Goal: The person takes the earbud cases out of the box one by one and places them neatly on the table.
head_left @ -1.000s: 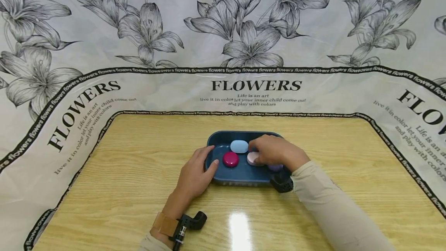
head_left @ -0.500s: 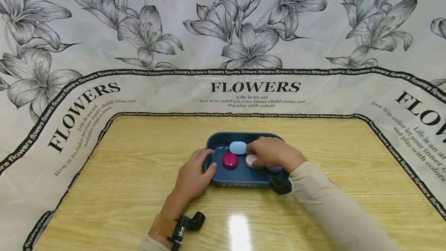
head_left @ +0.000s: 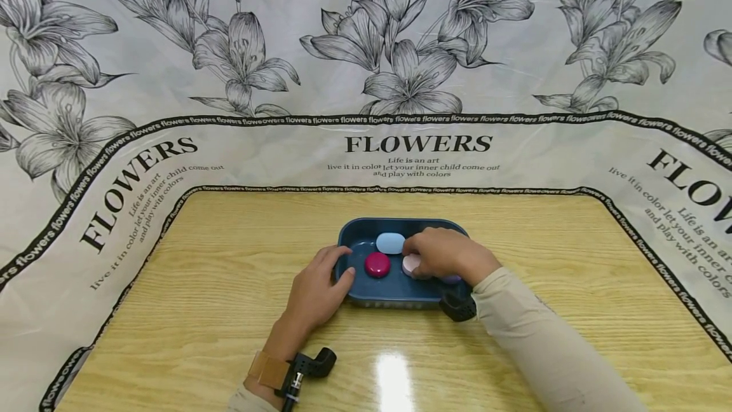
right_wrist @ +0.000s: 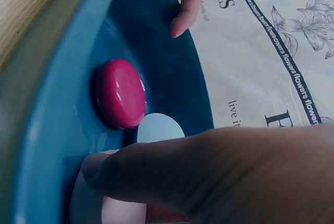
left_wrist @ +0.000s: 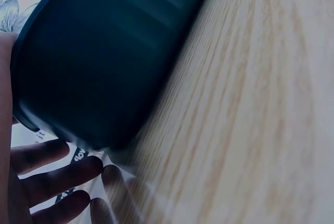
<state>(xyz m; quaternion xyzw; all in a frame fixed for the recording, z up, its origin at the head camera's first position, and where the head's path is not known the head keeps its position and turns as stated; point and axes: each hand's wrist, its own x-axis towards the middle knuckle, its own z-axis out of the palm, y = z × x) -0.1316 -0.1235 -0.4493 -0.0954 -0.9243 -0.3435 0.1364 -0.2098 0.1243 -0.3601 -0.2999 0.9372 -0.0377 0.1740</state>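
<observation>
A dark blue basin [head_left: 394, 296] stands on the table, with several smooth rounded pieces inside. My right hand [head_left: 448, 253] reaches in from the right and pinches a pale pink piece [head_left: 410, 266], its thumb pressed on it in the right wrist view. Left of that lies a glossy magenta round piece [head_left: 377, 264], and behind them a light blue oval piece [head_left: 391, 243]. Partly under my right hand, a purple piece [head_left: 450, 279] shows. At the basin's left end my left hand [head_left: 316, 286] rests on the rim, thumb and index finger over it, the other fingers loosely spread outside.
The wooden table [head_left: 229, 272] stretches around the basin. A white flower-printed cloth [head_left: 274, 151] stands behind it and along both sides. Each wrist carries a black camera mount, the left one [head_left: 317, 362] low over the table.
The pale pink piece has shifted slightly left with my right hand. My left hand stays at the rim, and the head view has tilted a little.
</observation>
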